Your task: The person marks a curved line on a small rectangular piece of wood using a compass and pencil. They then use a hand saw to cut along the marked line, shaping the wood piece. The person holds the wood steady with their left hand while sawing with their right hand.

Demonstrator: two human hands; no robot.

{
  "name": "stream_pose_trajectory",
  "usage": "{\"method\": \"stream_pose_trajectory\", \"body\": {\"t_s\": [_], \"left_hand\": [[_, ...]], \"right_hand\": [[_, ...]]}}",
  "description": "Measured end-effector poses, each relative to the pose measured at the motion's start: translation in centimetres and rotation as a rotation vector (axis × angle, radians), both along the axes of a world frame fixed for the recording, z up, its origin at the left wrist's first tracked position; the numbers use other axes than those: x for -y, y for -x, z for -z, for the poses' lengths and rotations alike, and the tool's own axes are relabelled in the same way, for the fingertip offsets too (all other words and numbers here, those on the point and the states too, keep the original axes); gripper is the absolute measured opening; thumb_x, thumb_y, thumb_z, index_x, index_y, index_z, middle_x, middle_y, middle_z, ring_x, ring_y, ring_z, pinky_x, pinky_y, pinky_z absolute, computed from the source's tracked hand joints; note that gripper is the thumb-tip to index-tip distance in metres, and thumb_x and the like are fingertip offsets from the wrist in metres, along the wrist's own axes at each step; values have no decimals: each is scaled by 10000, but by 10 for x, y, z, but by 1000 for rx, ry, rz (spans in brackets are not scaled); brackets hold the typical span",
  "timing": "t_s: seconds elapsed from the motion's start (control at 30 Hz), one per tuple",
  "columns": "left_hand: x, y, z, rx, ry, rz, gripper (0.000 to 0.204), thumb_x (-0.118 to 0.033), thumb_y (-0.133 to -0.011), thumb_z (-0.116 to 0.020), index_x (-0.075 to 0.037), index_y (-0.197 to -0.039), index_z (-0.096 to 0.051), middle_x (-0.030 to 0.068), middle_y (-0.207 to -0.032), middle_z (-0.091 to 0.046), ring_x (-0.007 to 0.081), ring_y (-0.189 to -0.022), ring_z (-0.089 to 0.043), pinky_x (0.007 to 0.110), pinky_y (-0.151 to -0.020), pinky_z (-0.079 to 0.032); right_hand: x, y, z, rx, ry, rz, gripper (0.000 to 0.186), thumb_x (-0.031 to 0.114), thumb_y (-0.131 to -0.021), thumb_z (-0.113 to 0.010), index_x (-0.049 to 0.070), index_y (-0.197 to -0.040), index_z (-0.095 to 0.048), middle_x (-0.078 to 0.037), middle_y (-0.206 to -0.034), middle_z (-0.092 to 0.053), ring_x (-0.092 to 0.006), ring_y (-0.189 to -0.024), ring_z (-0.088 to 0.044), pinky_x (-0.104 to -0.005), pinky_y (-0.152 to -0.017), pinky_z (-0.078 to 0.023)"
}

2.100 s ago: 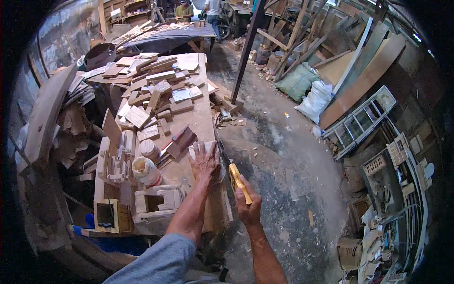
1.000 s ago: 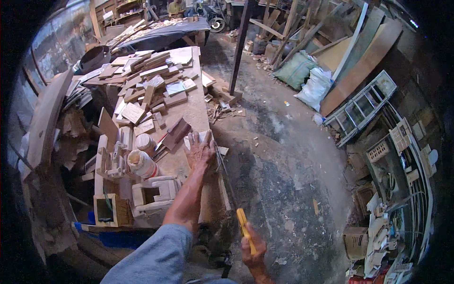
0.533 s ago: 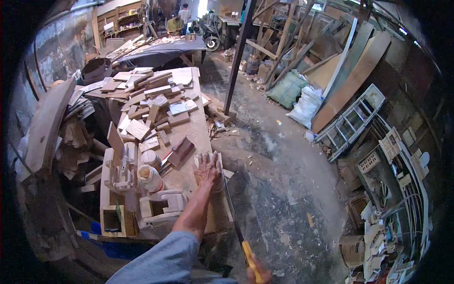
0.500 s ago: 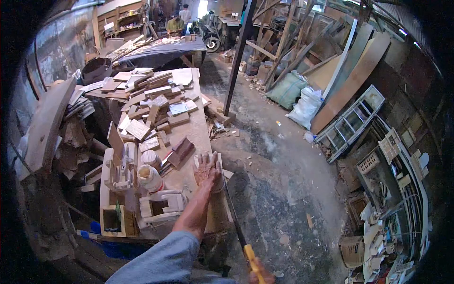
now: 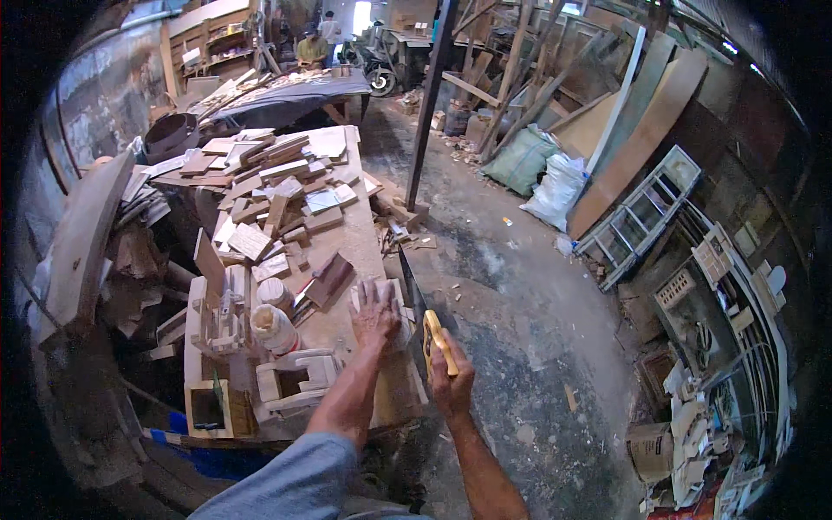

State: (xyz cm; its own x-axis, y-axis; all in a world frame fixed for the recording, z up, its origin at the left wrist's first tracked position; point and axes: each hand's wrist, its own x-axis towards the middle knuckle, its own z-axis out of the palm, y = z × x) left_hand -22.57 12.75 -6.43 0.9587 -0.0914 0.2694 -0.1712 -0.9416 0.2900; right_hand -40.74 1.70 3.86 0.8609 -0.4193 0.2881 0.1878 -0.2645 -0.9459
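My left hand [image 5: 374, 316] presses flat, fingers spread, on a pale wood block [image 5: 401, 316] at the right edge of the workbench [image 5: 388, 394]. My right hand [image 5: 449, 373] is closed on the yellow handle of a handsaw [image 5: 433, 322], whose dark blade points up along the block's right side. Left of my left hand lie a dark red-brown piece [image 5: 329, 277], two white cylindrical containers [image 5: 274, 329], and small wooden assemblies [image 5: 299, 377]. A pile of wood offcuts [image 5: 269, 195] covers the far part of the bench.
A dark post [image 5: 425, 130] stands beside the bench over a dusty floor [image 5: 511, 347]. Sacks [image 5: 550, 191], leaning boards [image 5: 641, 143] and a white frame [image 5: 641, 217] line the right side. Two people [image 5: 314, 48] and a motorcycle [image 5: 380, 78] are in the background, beyond another table [image 5: 303, 95].
The saw has moved forward, from low near the bottom edge up along the block, with my right hand coming up too. My left hand stays on the block.
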Motion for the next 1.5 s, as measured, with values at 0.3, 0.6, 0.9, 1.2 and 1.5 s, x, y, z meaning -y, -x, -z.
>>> {"method": "stream_pose_trajectory", "body": {"t_s": [0.3,0.6,0.9,1.2,1.5], "left_hand": [[5,9,-14,-155,-26,79,533,-394,-974,-470,-280,-1491,-418,-26,-1615,-293,290,-1511,-193,696,-1113,-220],[7,20,-14,-99,-18,64,532,-435,-970,-462,-366,-1494,-399,-10,-1631,-262,286,-1518,-178,725,-1085,-220],[5,18,-13,-111,-65,-18,521,-435,-977,-451,-414,-1493,-387,3,-1634,-257,287,-1516,-187,733,-1082,-207],[5,-4,-6,-119,-72,15,493,-451,-983,-439,-402,-1473,-416,42,-1605,-298,343,-1504,-180,744,-1081,-194],[-8,-4,25,-24,-120,80,553,-422,-1003,-397,-244,-1525,-350,57,-1589,-321,321,-1478,-255,719,-1081,-251]], "right_hand": [[-8,-9,1,-66,30,-16,472,270,-988,-569,-73,-1312,-569,-200,-1200,-657,-228,-1081,-628,-328,-927,-489],[-7,-16,10,-64,105,-61,459,236,-986,-544,-79,-1320,-557,-217,-1169,-663,-238,-1063,-639,-338,-917,-490],[-7,66,7,0,246,-64,430,183,-974,-555,-39,-1343,-544,-252,-1058,-690,-315,-894,-715,-382,-775,-567],[-2,110,-67,-172,264,-137,461,170,-944,-622,-27,-1350,-531,-229,-955,-703,-273,-760,-721,-378,-687,-569],[-8,12,-68,-134,244,-45,330,170,-972,-615,-65,-1203,-633,-191,-973,-723,-203,-891,-689,-331,-781,-548]]}}
